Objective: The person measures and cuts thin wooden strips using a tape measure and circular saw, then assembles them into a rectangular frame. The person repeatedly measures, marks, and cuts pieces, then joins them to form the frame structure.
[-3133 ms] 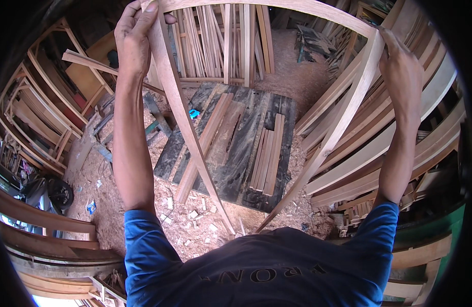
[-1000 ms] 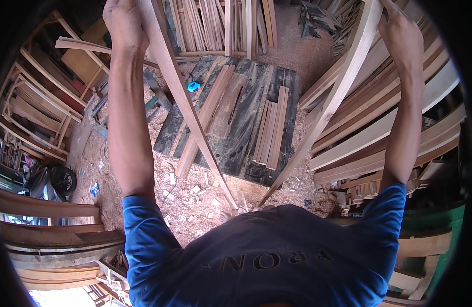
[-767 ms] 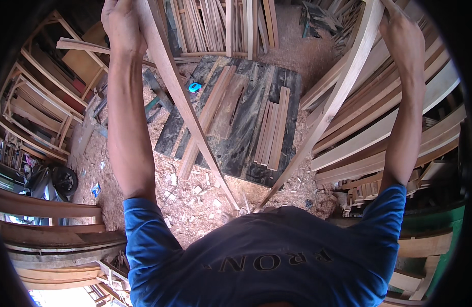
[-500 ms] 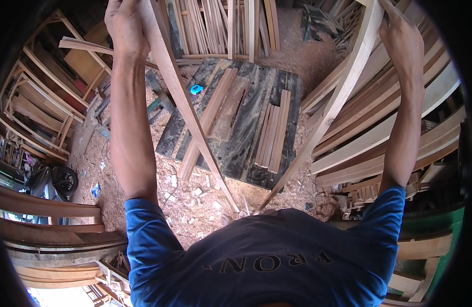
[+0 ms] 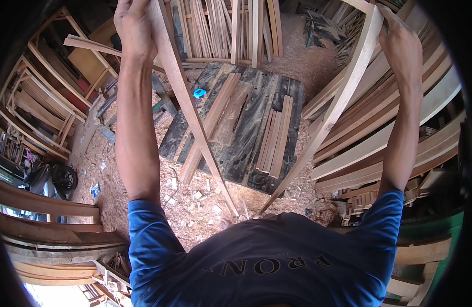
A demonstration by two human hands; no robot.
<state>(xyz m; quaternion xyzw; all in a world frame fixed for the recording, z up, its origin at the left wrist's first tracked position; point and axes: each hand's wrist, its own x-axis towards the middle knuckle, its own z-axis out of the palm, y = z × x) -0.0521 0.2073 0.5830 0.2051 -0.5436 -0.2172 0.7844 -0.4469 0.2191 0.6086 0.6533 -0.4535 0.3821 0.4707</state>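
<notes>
Above the sawdust-strewn floor [image 5: 144, 199], the person stands with both arms raised, holding a wooden frame up in front of the body. Left hand [image 5: 136, 28] is wrapped around the frame's left rail [image 5: 190, 110], and right hand [image 5: 399, 48] is closed on the right rail [image 5: 338, 105], which curves slightly; both grips sit high, near the top of the picture. From there the two rails slant down and inward, their lower ends reaching almost to the chest, just above the blue shirt [image 5: 266, 261], so the frame hangs clear of the ground. As a judgement, the piece is lifted and under control but not yet set down or fitted anywhere. Below it lies a dark board platform [image 5: 249, 138] with short planks [image 5: 274, 135] stacked on it and a small blue object [image 5: 199, 93] near its far edge. Long curved boards [image 5: 389, 138] lean at the right, and finished frames [image 5: 47, 97] stand stacked at the left
</notes>
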